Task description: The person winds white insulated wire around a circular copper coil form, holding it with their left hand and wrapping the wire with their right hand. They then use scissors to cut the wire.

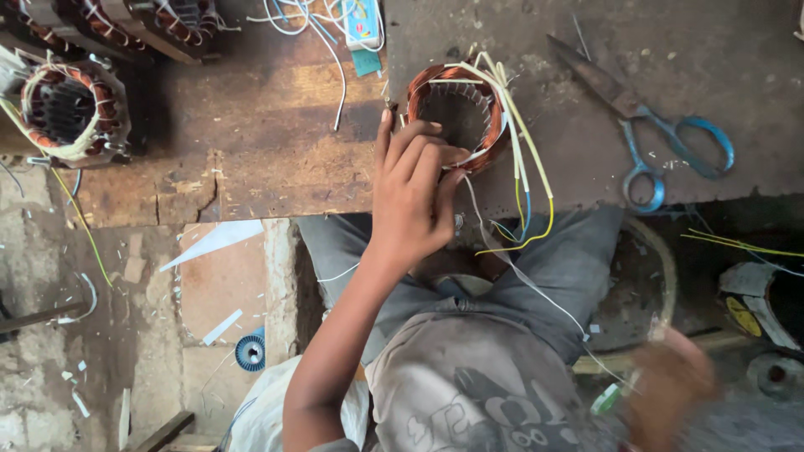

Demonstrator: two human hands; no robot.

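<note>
A motor stator with copper windings and white, yellow and blue lead wires lies on the dark bench top. My left hand grips its near rim, fingers curled onto the winding. A thin white thread runs from the stator down across my lap to my right hand. That hand is low at the right, blurred by motion, and closed around the thread's end. A small green piece shows beside it; what it is cannot be told.
Blue-handled scissors lie on the bench right of the stator. More wound stators stand on the wooden bench at far left. Loose white wires lie at the top. A blue spool sits on the littered floor.
</note>
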